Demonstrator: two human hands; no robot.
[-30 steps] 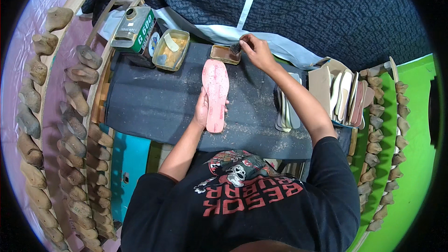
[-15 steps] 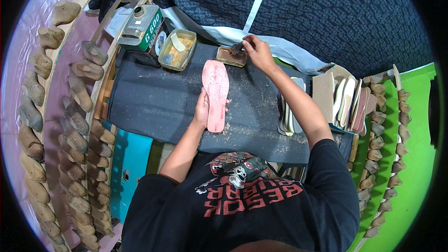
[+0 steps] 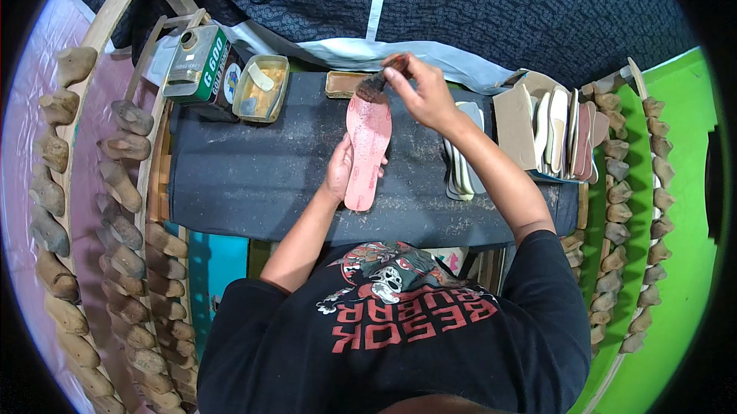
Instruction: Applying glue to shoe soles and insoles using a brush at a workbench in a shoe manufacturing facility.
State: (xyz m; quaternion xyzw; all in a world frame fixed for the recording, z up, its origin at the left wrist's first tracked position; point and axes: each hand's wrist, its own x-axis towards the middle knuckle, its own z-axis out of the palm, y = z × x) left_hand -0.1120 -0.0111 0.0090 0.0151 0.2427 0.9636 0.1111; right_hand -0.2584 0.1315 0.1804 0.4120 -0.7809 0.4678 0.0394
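A pink insole (image 3: pixel 367 153) is held over the dark-covered table by my left hand (image 3: pixel 338 171), which wraps round its middle from the left with fingertips showing at the right edge. My right hand (image 3: pixel 424 94) is closed on a dark brush (image 3: pixel 374 85). The bristles touch the toe end of the insole. Just behind the insole's toe stands a small rectangular tray (image 3: pixel 338 85) with brownish contents, partly hidden by the brush and insole.
At the back left are a metal can (image 3: pixel 198 65) and a plastic tub (image 3: pixel 282 80) with a pale spatula-like piece. A stack of insoles (image 3: pixel 465 172) lies right of centre, beside a cardboard box (image 3: pixel 513 128) of upright insoles. Racks of wooden shoe lasts (image 3: pixel 123 184) flank both sides.
My right hand has brought the brush from above the small tray down onto the insole's toe end. The left hand still holds the insole. The whole view has shifted slightly.
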